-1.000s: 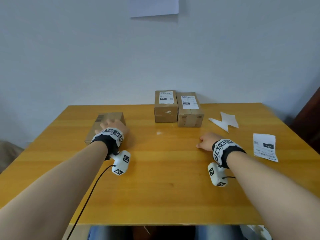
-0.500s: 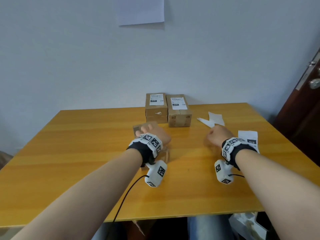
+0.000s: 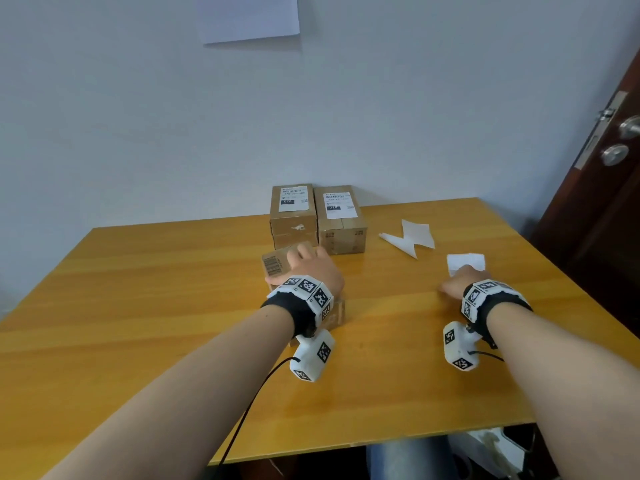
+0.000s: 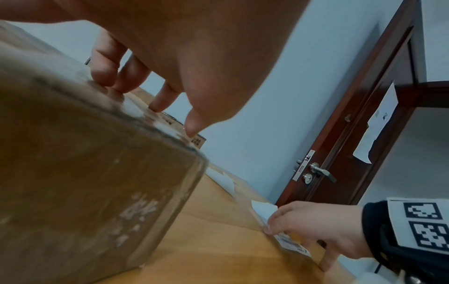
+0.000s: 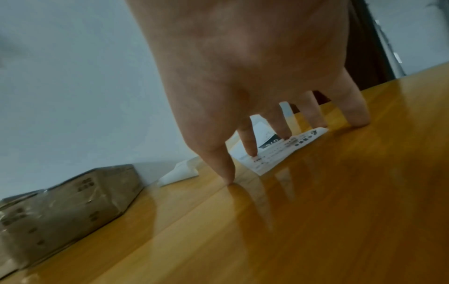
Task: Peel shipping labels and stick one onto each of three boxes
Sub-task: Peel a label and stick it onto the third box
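Observation:
An unlabelled cardboard box stands mid-table, just in front of two labelled boxes. My left hand lies on top of it, fingertips and thumb touching the top face of the box, nothing pinched. My right hand is to the right, fingers spread and straight. Its fingertips press on a white shipping label lying flat on the table, seen also as the label in the head view. Part of the label is hidden under the hand.
Peeled white backing papers lie behind the label, right of the labelled boxes. The wooden table ends close to my body. A dark door stands at the right, and a sheet of paper hangs on the wall.
My left hand has slid the unlabelled box from the table's left side to the middle. My right hand has moved forward and right onto the label.

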{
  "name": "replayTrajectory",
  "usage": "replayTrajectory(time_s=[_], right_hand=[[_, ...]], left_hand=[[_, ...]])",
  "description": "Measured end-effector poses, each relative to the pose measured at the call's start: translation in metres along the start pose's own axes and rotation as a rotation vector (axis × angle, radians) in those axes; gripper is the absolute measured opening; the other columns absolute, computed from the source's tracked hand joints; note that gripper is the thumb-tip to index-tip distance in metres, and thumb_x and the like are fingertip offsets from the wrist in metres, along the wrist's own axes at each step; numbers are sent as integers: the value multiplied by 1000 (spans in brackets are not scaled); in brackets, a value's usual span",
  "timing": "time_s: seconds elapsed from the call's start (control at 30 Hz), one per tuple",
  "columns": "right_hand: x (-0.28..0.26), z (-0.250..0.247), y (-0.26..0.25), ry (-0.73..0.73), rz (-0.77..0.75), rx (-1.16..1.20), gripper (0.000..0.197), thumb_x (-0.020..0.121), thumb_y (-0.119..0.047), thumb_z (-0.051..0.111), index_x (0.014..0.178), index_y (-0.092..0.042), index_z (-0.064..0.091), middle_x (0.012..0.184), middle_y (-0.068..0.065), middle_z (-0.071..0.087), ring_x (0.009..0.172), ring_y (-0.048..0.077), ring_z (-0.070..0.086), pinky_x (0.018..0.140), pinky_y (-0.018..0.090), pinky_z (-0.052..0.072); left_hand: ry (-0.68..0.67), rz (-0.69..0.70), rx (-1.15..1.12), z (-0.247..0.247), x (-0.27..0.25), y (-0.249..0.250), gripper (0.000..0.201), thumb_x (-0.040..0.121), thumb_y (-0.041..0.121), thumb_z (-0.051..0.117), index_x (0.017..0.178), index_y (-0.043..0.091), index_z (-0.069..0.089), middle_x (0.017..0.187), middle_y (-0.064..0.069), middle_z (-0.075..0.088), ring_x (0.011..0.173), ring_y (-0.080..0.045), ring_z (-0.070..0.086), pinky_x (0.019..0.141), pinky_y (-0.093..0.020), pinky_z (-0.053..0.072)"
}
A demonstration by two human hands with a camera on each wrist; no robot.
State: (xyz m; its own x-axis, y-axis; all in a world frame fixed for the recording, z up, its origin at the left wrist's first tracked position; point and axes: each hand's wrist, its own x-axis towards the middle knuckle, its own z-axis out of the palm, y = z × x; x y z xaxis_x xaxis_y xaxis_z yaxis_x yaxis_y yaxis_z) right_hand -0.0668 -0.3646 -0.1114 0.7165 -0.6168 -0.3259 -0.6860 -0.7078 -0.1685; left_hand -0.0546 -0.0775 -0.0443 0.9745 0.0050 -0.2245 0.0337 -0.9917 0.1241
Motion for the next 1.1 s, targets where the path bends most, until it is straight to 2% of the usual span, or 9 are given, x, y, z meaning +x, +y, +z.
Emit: replayTrajectory(time_s=[0.1,0.23,0.43,0.57,0.67,0.77,0.9,1.03,1.1], right_hand=[[-6,4,-19,27,-47,-60,22,85,-43,67,85,-22,60,124,12,65,121,32,56,106,46,42],[-22,7,-52,-21,-182,-134,42,81,-45,81,112,-19,68,140,11,56,138,34,43,108,48,37],[-54,17,-83,-168,-531,-104,43,76,-40,89,115,-37,72,151,3,46,140,33,45,116,46,40],[-67,23,-95,-200,-624,-79,70,78,-25,89,140,-35,58,151,6,30,137,34,45,112,46,47],[-73,21,-103,-178,-625,42,91,80,-3,84,157,-28,43,158,9,33,132,31,54,100,38,56],[-78,15,-115,-229,-575,149,102,81,0,83,164,-21,28,157,13,49,126,29,62,98,38,57],[-85,2,-134,-211,-536,382,83,84,2,78,157,-19,44,159,10,48,133,30,58,109,44,51],[-94,-19,-156,-95,-544,800,58,86,9,68,138,-18,64,140,10,64,112,28,69,97,47,59],[-103,-33,-168,-15,-597,909,52,89,8,68,132,-21,66,125,7,70,104,25,71,89,41,62]], left_hand=[[2,-7,-28,-2,1,1,66,96,35,61,152,23,29,158,-9,20,150,-31,15,106,-83,22],[2,-1,-65,-4,3,-2,65,93,26,61,150,23,31,156,-9,22,148,-31,18,107,-83,21],[-11,37,-99,-5,7,-23,64,86,20,64,145,23,37,150,-11,29,144,-34,26,107,-84,18],[-7,63,-101,-8,7,-40,57,86,23,65,139,26,42,152,-10,31,144,-34,28,109,-81,19],[-1,77,-138,-8,8,-55,53,85,25,67,134,26,47,149,-9,34,140,-35,32,113,-71,27],[31,120,-173,-7,10,-64,51,87,33,71,133,22,50,145,-10,37,134,-34,36,111,-50,41],[23,160,-280,-10,9,-71,32,89,33,66,119,27,58,140,-6,44,131,-31,42,110,-44,42],[128,210,-419,-24,7,-75,32,90,40,63,120,33,57,114,14,67,108,-15,61,110,-49,32],[185,278,-592,-34,8,-73,33,90,40,69,121,30,58,109,15,67,104,-11,63,103,-42,43]])
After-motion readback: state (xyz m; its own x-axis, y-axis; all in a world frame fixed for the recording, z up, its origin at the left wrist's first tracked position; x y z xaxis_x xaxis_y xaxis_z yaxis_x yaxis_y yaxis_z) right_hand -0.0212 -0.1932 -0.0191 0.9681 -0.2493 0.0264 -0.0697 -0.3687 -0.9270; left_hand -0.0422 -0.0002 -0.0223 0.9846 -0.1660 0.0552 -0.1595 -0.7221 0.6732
